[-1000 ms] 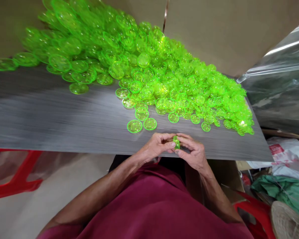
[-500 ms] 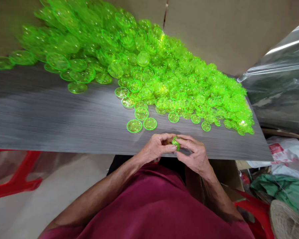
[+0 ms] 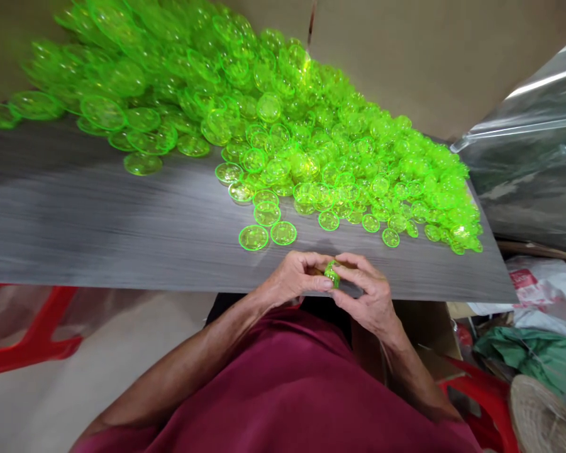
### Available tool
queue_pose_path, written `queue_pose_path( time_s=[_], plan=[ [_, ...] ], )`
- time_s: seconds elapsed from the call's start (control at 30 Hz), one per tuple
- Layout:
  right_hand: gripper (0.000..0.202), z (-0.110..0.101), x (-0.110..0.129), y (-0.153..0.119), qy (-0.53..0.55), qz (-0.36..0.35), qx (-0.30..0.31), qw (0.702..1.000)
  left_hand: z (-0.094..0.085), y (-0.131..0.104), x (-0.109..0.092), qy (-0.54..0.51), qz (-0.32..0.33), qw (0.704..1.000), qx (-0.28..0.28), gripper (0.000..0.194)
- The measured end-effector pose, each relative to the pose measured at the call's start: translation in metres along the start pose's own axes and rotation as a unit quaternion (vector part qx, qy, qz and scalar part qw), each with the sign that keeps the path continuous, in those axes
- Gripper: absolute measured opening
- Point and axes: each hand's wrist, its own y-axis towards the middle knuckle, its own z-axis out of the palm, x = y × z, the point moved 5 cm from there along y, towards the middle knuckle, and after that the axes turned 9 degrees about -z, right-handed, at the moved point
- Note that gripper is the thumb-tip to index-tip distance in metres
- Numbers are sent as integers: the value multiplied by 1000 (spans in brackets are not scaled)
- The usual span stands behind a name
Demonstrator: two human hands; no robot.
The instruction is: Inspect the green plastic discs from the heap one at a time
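Note:
Between my fingertips, at the near edge of the grey tabletop [image 3: 179,226], is a small translucent lime-green round plastic piece [image 3: 332,274]. My left hand [image 3: 302,277] pinches it from the left and my right hand [image 3: 365,286] grips it from the right. Fingers cover much of it, so its exact shape cannot be made out. Just beyond my hands lie two loose green plastic discs [image 3: 283,233], flat on the table. Behind them spreads a large heap of similar green discs [image 3: 268,107], clear in the middle with bright rims.
A tan board [image 3: 405,56] backs the table. Clear plastic sheeting [image 3: 532,145] hangs at the right. Below it are white bags [image 3: 547,289], a green sack [image 3: 528,352] and a straw hat-like object [image 3: 540,415]. Red plastic stools [image 3: 42,333] stand on either side.
The held green piece has turned slightly between my fingers, and both hands stay almost in the same place. The view has shifted a little; the heap lies as before.

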Motion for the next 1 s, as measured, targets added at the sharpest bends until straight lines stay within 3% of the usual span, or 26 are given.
queue_pose_path(
  time_s=[0.3, 0.53, 0.63, 0.7, 0.77, 0.87, 1.0],
  plan=[
    [43, 0, 2, -3, -22, 1, 5, 1000, -1, 1, 2, 30, 17, 999, -12, 53],
    [44, 11, -15, -16, -37, 32, -1, 999, 0, -3, -7, 138, 80, 986, -45, 46],
    [40, 14, -24, -20, -62, 13, -10, 998, 2, -2, -5, 161, 66, 984, -45, 52],
    [36, 9, -36, -21, -104, 17, -17, 994, 1, 0, -3, 177, 58, 980, -75, 57],
    [35, 1, -51, -20, -159, 41, -5, 986, -2, -1, -7, 238, 86, 956, -145, 54],
    [36, -10, -69, -15, -217, 57, 71, 972, -5, -4, -19, 366, 167, 885, -235, 40],
    [40, -14, -78, -8, -237, 55, 161, 957, -8, -5, -25, 457, 218, 823, -256, 29]
  ],
)
